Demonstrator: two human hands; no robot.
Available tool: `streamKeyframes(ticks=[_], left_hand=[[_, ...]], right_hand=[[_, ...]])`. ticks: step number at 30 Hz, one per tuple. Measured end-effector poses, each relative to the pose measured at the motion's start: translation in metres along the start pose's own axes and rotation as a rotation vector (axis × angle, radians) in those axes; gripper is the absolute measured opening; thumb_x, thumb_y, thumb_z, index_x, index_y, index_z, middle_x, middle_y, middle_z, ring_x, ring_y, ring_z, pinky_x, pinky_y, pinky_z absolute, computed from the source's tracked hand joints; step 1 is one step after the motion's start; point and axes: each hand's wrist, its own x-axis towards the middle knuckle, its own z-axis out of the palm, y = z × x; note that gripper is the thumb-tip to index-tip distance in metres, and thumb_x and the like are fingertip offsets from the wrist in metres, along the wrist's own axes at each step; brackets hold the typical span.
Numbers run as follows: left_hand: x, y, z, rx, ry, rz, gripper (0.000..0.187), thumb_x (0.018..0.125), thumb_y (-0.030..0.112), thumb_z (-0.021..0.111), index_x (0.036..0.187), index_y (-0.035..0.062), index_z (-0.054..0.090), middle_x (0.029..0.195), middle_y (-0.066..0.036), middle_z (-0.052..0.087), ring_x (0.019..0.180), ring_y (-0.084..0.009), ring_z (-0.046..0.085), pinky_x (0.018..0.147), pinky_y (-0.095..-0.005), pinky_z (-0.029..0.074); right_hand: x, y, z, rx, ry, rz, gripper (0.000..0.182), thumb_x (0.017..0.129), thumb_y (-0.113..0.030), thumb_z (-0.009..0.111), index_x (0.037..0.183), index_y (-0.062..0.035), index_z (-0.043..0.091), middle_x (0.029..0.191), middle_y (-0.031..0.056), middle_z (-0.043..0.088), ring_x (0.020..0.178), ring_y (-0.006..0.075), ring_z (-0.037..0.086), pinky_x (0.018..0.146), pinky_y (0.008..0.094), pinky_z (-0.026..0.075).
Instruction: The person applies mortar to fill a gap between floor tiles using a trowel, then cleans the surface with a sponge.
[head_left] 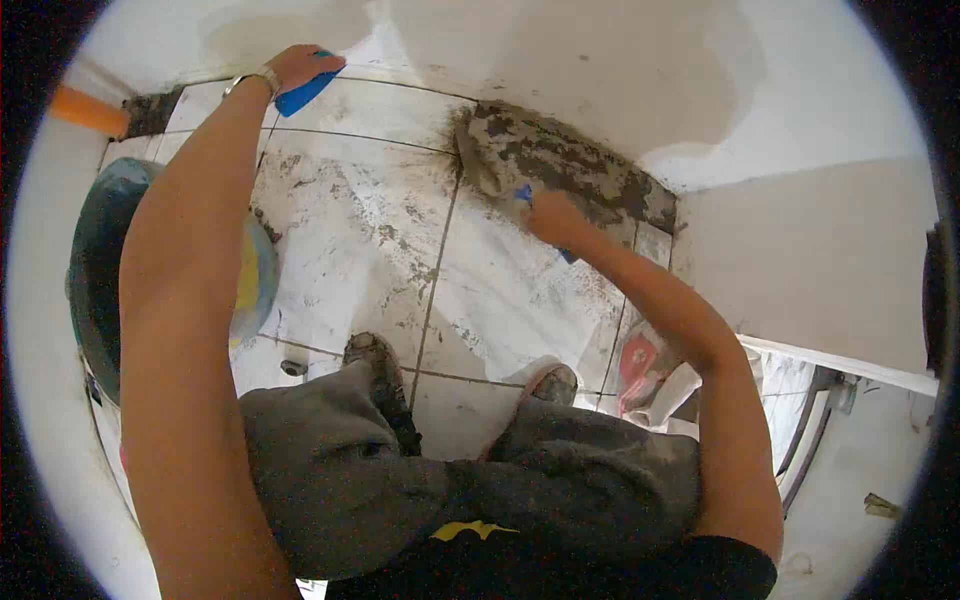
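Note:
My left hand (298, 68) reaches to the foot of the back wall. Its fingers are closed on a flat blue piece (305, 95), like a plastic spreader, held close to the white tiles. Near the back corner, my right hand (553, 218) grips a trowel (480, 170) by its blue handle. The trowel's grey blade lies over the left end of a patch of wet grey mortar (560, 150). This rough patch runs along the wall base, where no tile shows.
White floor tiles (340, 200) are smeared with mortar. A dark green bucket (100, 270) stands at the left, partly behind my arm. An orange pipe (88, 110) juts out at the far left. A red and white bag (640, 370) lies at the right.

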Motion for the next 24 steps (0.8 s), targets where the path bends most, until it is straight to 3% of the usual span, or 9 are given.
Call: streamKeyframes(ticks=[4,6,10,12,16,18,20,22,24], left_hand=[[0.003,-0.003,0.009,0.004,-0.014,-0.094,0.074,0.075,0.061,0.060,0.121,0.0031,0.055,0.100,-0.014,0.063,0.077,-0.0208,0.061,0.065,-0.0343,0.051],[0.012,-0.008,0.010,-0.008,-0.052,-0.053,0.073,0.075,0.061,0.060,0.120,0.0032,0.056,0.098,-0.013,0.064,0.076,-0.0201,0.061,0.064,-0.0334,0.051],[0.005,0.020,0.018,-0.069,-0.043,-0.042,0.061,0.079,0.057,0.059,0.111,0.0052,0.061,0.092,-0.010,0.064,0.072,-0.0171,0.060,0.063,-0.0313,0.050],[0.008,0.030,0.014,-0.069,-0.017,-0.027,0.056,0.082,0.055,0.057,0.108,0.0060,0.062,0.091,-0.009,0.065,0.071,-0.0166,0.059,0.066,-0.0314,0.050],[0.005,0.037,0.019,-0.126,-0.055,-0.020,0.056,0.083,0.055,0.056,0.108,0.0057,0.062,0.089,-0.010,0.064,0.071,-0.0167,0.058,0.065,-0.0304,0.048],[0.006,0.035,0.022,-0.109,-0.052,-0.037,0.056,0.083,0.056,0.056,0.108,0.0060,0.062,0.088,-0.010,0.064,0.070,-0.0165,0.058,0.064,-0.0304,0.048],[0.013,0.030,0.024,-0.107,-0.014,0.053,0.055,0.082,0.056,0.057,0.105,0.0063,0.062,0.085,-0.009,0.063,0.067,-0.0155,0.057,0.060,-0.0303,0.047],[0.009,0.034,0.022,-0.129,-0.024,0.002,0.055,0.081,0.056,0.058,0.105,0.0066,0.063,0.085,-0.009,0.063,0.066,-0.0153,0.057,0.060,-0.0302,0.047],[0.001,0.040,0.019,-0.157,-0.052,-0.072,0.056,0.079,0.056,0.060,0.105,0.0064,0.063,0.085,-0.008,0.064,0.066,-0.0150,0.057,0.059,-0.0296,0.047]], right_hand=[[-0.003,-0.005,0.009,-0.088,0.063,-0.156,0.041,0.085,-0.030,0.054,0.105,0.0051,0.051,0.098,0.0280,0.061,0.093,0.0443,0.060,0.080,0.0526,0.049],[-0.005,-0.009,0.021,-0.075,0.181,-0.221,0.031,0.083,-0.024,0.054,0.081,0.0058,0.061,0.079,0.0293,0.061,0.081,0.0440,0.061,0.071,0.0509,0.049],[0.011,0.008,-0.007,0.085,0.321,0.026,0.033,0.084,-0.025,0.053,0.091,0.0067,0.057,0.080,0.0294,0.061,0.085,0.0435,0.062,0.074,0.0511,0.049],[0.018,0.012,-0.013,-0.073,0.089,-0.141,0.036,0.086,-0.028,0.053,0.098,0.0058,0.053,0.082,0.0284,0.063,0.084,0.0437,0.062,0.073,0.0502,0.050],[0.006,-0.014,-0.009,-0.063,0.172,-0.180,0.036,0.085,-0.028,0.054,0.097,0.0058,0.053,0.084,0.0284,0.064,0.082,0.0442,0.063,0.071,0.0495,0.052],[0.013,-0.012,-0.022,0.126,0.184,0.032,0.039,0.085,-0.029,0.053,0.101,0.0070,0.052,0.087,0.0302,0.063,0.079,0.0447,0.064,0.069,0.0488,0.052],[0.024,-0.006,-0.029,0.012,0.114,-0.108,0.039,0.086,-0.030,0.052,0.100,0.0070,0.054,0.088,0.0314,0.062,0.080,0.0445,0.064,0.070,0.0492,0.052],[0.028,-0.008,-0.028,-0.103,0.050,-0.245,0.039,0.086,-0.030,0.052,0.098,0.0069,0.055,0.089,0.0326,0.062,0.080,0.0444,0.064,0.070,0.0496,0.052],[0.020,-0.026,-0.014,0.079,0.229,-0.114,0.037,0.087,-0.031,0.051,0.089,0.0055,0.059,0.090,0.0326,0.061,0.080,0.0431,0.064,0.068,0.0488,0.053]])
